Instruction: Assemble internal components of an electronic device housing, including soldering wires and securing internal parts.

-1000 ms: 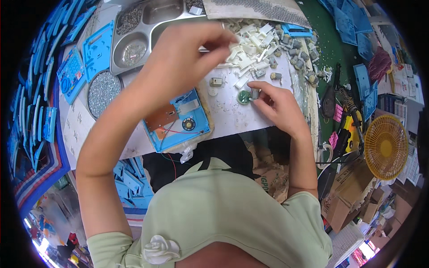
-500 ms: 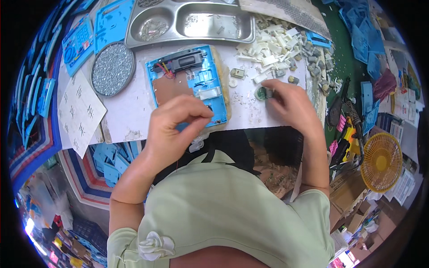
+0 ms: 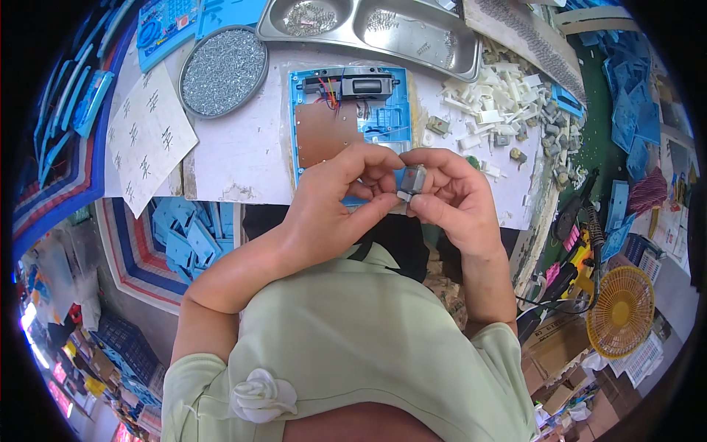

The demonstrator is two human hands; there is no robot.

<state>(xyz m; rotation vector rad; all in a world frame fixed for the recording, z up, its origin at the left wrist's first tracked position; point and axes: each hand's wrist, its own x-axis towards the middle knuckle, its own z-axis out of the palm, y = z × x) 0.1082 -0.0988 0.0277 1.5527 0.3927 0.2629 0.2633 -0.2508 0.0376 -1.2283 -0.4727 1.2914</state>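
Note:
In front of my chest, both hands meet over the near edge of the table. My right hand (image 3: pixel 460 195) pinches a small grey motor (image 3: pixel 414 177) between thumb and fingers. From the other side, the fingertips of my left hand (image 3: pixel 342 195) close on the motor's lower end, where a small white piece (image 3: pixel 403 196) shows. Just beyond lies an open blue plastic casing (image 3: pixel 400 110), partly covered by my hands. Inside it are a brown circuit board (image 3: pixel 324 132), a black module (image 3: pixel 372 86) and thin coloured wires (image 3: pixel 329 94).
A round dish of screws (image 3: pixel 224 70) and a patterned sheet (image 3: pixel 153 136) lie to the left. Behind stands a compartmented steel tray (image 3: pixel 423 53). White plastic parts (image 3: pixel 493 96) and small motors (image 3: pixel 556 136) are heaped right. A yellow fan (image 3: pixel 621 309) stands beyond the table.
My right hand has come left from the tabletop and now has the small motor. My left hand has moved right from above the casing to meet it. The view has shifted.

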